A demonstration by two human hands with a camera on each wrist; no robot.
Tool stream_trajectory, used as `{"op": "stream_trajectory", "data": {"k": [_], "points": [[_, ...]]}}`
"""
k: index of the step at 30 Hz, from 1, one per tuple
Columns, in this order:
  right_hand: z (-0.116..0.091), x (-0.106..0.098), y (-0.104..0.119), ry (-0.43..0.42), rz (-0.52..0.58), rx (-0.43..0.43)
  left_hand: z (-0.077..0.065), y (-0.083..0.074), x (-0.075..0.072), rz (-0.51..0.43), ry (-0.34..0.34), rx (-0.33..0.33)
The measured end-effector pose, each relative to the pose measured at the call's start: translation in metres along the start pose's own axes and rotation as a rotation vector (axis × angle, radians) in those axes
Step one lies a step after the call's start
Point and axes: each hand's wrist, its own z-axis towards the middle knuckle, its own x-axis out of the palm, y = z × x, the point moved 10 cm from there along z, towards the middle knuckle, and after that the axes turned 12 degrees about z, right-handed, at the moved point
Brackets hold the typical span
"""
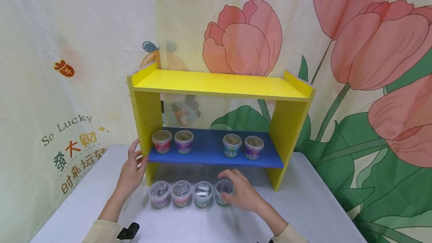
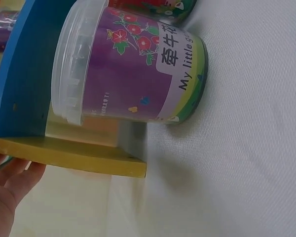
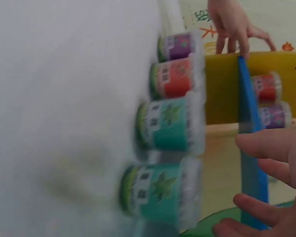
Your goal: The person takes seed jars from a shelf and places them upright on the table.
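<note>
A small shelf unit with yellow sides (image 1: 148,111) and a blue board (image 1: 207,149) stands on the table. My left hand (image 1: 133,170) touches its left side, thumb at the front edge and fingers along the outer face. A row of lidded plastic tubs stands on the table before the shelf: a purple tub (image 2: 128,69), a pink-red tub (image 3: 173,78), a teal tub (image 3: 167,124) and another teal tub (image 3: 160,192) at the right end. My right hand (image 1: 241,192) hovers by that last tub, fingers spread and apart from it in the right wrist view.
On the blue board are a red tub (image 1: 162,143) and a purple tub (image 1: 184,143) at left. A teal tub (image 1: 232,147) and another purple tub (image 1: 253,149) stand at right. The yellow top board (image 1: 219,83) spans above. A printed curtain (image 1: 243,40) hangs behind.
</note>
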Motion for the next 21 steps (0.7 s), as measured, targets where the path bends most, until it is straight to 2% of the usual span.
{"op": "stream_trajectory", "data": {"k": [4,11,21], "points": [[0.013,0.004,0.019,0.005,0.062,-0.008,0.000,0.000,0.000,-0.006,-0.004,0.006],[0.038,0.018,0.055,0.001,0.255,-0.059,0.000,0.000,0.000,-0.012,-0.013,0.005],[0.078,0.052,0.072,0.001,0.432,-0.036,0.000,0.001,0.000,-0.011,-0.009,-0.002]]}}
